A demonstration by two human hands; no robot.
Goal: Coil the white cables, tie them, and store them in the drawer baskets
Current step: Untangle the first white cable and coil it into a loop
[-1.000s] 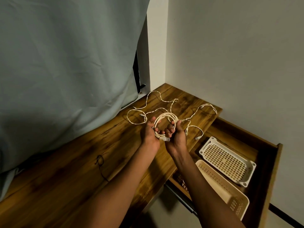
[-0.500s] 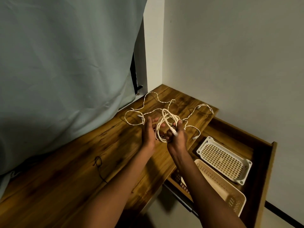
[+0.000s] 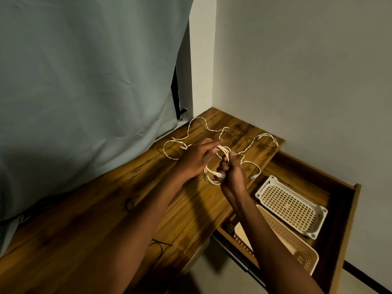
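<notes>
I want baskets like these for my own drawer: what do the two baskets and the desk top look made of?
White basket: likely moulded plastic, matte, with a regular grid of holes. Beige basket: the same perforated plastic look. Desk top: wood or wood-look laminate, with dark streaked grain and a slight sheen; which one I cannot tell.

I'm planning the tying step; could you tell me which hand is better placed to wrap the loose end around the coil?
Probably the left hand: its fingers are straight beside the coil, while the right hand grips it.

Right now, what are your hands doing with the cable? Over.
Right hand grips the coiled cable. Left hand open, fingers at the loops. Loose cables still on the desk. Baskets unblocked.
</notes>
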